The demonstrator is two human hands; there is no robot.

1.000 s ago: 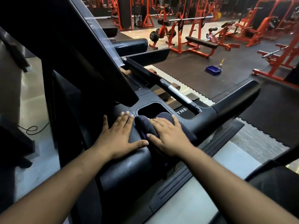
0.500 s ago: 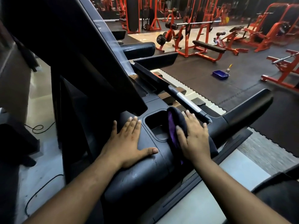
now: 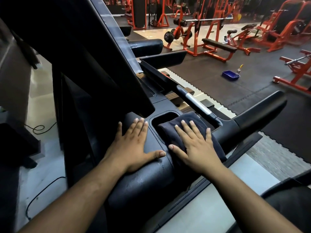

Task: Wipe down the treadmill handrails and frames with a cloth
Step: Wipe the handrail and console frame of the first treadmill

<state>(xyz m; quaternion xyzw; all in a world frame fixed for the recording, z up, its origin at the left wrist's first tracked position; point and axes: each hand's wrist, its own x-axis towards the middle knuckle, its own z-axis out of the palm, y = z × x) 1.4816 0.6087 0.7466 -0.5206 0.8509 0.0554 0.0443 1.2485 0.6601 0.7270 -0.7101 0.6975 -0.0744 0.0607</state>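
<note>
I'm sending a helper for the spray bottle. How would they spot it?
Look past the treadmill handrail to the dark rubber mat floor before the orange benches. A blue tray sits there alone; the spray bottle stands upright at its right side, small, with a yellow top.

**Clearance around console deck**

Left hand (image 3: 133, 145) lies flat on the deck; just beyond its fingertips the tilted console panel (image 3: 94, 52) overhangs, closing the way forward and up. Right hand (image 3: 193, 145) presses flat on the cloth (image 3: 190, 118), which covers the deck beside the cup recess (image 3: 164, 117) and laps over its right edge; recess otherwise open from above. Beyond the cloth the silver-banded crossbar (image 3: 196, 102) blocks forward travel. To the right the handrail (image 3: 259, 111) runs out unobstructed. Near side, below the deck, the pale belt (image 3: 218, 199) area is open. Thumbs nearly meet; little gap between hands.
</note>
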